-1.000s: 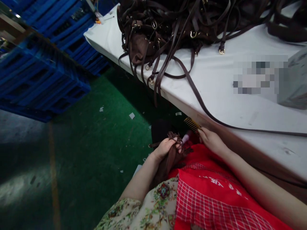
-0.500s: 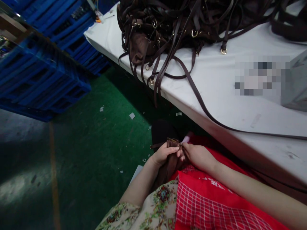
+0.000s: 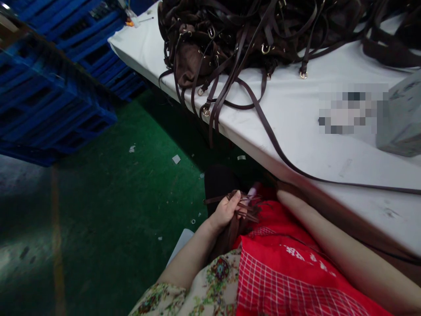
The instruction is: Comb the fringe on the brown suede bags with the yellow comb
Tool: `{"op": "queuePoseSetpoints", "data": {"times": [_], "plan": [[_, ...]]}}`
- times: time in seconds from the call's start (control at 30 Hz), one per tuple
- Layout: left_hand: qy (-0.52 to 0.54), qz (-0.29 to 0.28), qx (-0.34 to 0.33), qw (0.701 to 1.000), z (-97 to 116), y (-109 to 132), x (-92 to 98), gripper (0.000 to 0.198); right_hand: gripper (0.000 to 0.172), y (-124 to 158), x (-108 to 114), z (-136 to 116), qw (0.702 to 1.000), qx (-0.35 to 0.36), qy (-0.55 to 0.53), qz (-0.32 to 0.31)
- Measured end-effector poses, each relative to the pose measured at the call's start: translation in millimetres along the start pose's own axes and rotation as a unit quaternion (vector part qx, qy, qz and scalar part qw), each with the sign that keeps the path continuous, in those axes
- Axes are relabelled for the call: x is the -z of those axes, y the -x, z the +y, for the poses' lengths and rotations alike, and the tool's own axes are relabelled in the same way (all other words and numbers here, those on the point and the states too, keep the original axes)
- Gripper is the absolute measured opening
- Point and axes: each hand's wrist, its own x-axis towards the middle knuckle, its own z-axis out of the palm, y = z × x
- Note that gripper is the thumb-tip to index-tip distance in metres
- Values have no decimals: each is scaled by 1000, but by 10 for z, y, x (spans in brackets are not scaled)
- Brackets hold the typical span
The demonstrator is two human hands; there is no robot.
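Note:
Over my lap, my left hand (image 3: 227,211) is closed around the gathered top of a dark brown bag (image 3: 234,231). Several thin brown straps (image 3: 247,212) stick out past its fingers to the right, and another narrow strap (image 3: 215,200) reaches left to a small metal end. My right forearm (image 3: 312,221) stretches toward the table's near edge. There my right hand (image 3: 283,196) disappears into shadow by the edge, its fingers hidden. On the white-covered table (image 3: 296,127) lies a heap of dark brown bags (image 3: 190,61) with straps and gold-coloured buckles.
One long strap (image 3: 272,136) runs from the heap across the table. A pale box-like object (image 3: 401,118) stands at the right, beside a blurred-out patch. Blue pallets (image 3: 55,96) are stacked at the left. Paper scraps (image 3: 176,159) lie on the green floor.
My right hand has left the brown bag and moved right, toward the table edge. My left hand keeps its hold, and loose straps now fan out from it. The view has shifted slightly.

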Motion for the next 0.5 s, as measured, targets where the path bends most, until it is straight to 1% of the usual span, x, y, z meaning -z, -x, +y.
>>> {"op": "queuePoseSetpoints", "data": {"times": [0.1, 0.13, 0.17, 0.2, 0.23, 0.27, 0.3, 0.33, 0.4, 0.47, 0.5], "plan": [[79, 28, -24, 996, 25, -48, 115, 56, 44, 27, 95, 30, 999, -14, -41, 8], [102, 35, -29, 994, 31, -65, 155, 55, 47, 59, 123, 0, 997, -5, -81, 4], [116, 44, -31, 992, 34, -79, 191, 53, 48, 99, 153, -45, 990, 11, -144, 1], [120, 54, -32, 991, 32, -90, 223, 51, 46, 143, 185, -100, 974, 34, -223, -3], [115, 69, -31, 990, 25, -98, 248, 48, 45, 187, 218, -161, 950, 60, -307, -7], [104, 88, -27, 990, 13, -102, 266, 47, 48, 229, 250, -222, 919, 87, -385, -14], [92, 107, -22, 990, -1, -103, 277, 46, 53, 266, 277, -281, 889, 114, -442, -28], [82, 123, -18, 989, -16, -102, 281, 45, 57, 297, 294, -335, 870, 138, -471, -48], [74, 149, -16, 986, -37, -95, 282, 44, 57, 341, 287, -430, 850, 177, -485, -105], [74, 162, -15, 984, -32, -92, 293, 44, 54, 368, 223, -507, 844, 216, -460, -169], [74, 170, -12, 983, -19, -96, 311, 45, 54, 377, 176, -540, 847, 239, -435, -191]]}}
